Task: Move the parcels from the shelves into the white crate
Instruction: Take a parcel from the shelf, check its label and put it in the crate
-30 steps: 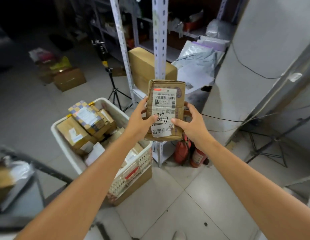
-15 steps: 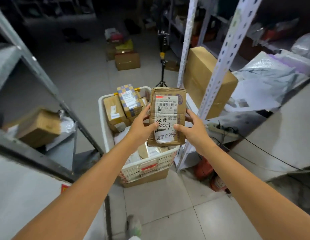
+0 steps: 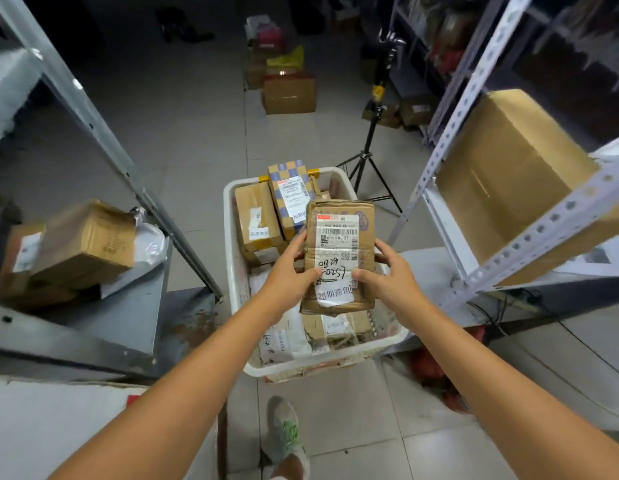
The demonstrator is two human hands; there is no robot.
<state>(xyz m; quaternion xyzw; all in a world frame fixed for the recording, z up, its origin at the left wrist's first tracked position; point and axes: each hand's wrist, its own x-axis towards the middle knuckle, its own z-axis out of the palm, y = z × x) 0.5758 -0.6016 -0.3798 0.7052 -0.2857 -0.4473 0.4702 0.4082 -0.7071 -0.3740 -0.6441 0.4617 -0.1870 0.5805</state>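
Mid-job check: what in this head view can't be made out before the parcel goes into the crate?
All in the head view:
1. The white crate: its near-right contents are hidden under the held parcel, left hand and right hand.
2. Whether the parcel rests on the load below: its underside is hidden.
3. The label: fine print too small.
4. The large box on the right shelf: blurred, crossed by a shelf upright.

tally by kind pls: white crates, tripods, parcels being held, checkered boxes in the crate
white crate: 1
tripod: 1
held parcel: 1
checkered box: 1
total: 4
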